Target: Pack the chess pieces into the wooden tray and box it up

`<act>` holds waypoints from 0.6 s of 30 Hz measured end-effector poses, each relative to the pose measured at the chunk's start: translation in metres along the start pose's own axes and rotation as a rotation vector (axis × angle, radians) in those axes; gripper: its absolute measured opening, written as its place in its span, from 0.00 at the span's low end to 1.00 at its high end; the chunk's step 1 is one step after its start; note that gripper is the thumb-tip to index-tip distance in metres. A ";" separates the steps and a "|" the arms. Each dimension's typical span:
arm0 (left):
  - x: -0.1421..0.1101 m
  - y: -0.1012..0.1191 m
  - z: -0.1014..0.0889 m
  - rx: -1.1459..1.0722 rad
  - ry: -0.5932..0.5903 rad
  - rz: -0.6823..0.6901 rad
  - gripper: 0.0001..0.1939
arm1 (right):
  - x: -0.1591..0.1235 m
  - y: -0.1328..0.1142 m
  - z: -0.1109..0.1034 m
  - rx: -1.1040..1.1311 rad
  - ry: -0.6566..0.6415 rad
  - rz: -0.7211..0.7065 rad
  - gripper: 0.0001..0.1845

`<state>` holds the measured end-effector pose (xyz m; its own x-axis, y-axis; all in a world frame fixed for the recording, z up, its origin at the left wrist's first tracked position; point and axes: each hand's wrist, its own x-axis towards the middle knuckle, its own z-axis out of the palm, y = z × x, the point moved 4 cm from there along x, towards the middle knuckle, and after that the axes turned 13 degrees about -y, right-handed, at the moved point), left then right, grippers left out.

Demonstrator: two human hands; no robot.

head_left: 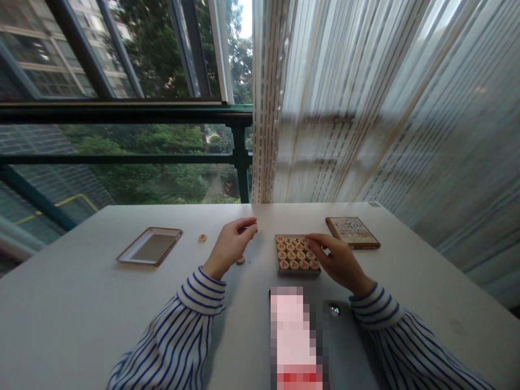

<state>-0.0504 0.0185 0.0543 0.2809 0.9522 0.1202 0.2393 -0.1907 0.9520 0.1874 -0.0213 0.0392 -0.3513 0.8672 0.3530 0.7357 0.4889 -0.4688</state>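
Note:
A square box point(299, 273) holds rows of round wooden Chinese chess pieces point(291, 254) with red and black characters. My right hand point(335, 260) reaches over its far right corner, fingertips closed around a chess piece point(305, 239) there. To the left of the box, my left hand point(232, 244) hovers over the table with thumb and fingers pinched together; whatever they hold, if anything, is hidden. A loose chess piece point(241, 260) lies just under the left wrist, partly covered. Farther left, another loose piece point(202, 238) rests flat on the table.
On the left of the white table point(81, 303) lies a shallow tray-like lid point(123, 258). A flat decorated box point(352, 232) sits at the back right. A phone point(294, 336) with a blurred screen and a dark grey device point(345, 346) are near me. Window and curtain stand behind.

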 end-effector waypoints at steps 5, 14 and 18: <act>-0.021 -0.009 -0.010 0.098 0.137 0.064 0.19 | -0.006 0.009 0.005 0.075 0.059 0.019 0.13; -0.064 -0.035 0.007 0.437 0.133 0.145 0.12 | -0.017 -0.006 0.010 0.031 -0.038 -0.154 0.09; -0.070 -0.042 0.018 0.500 0.002 0.200 0.10 | -0.019 -0.013 0.012 0.001 -0.081 -0.215 0.07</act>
<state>-0.0632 -0.0443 0.0009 0.3648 0.8858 0.2869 0.5950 -0.4588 0.6599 0.1776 -0.0431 0.0290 -0.5454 0.7478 0.3785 0.6380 0.6633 -0.3911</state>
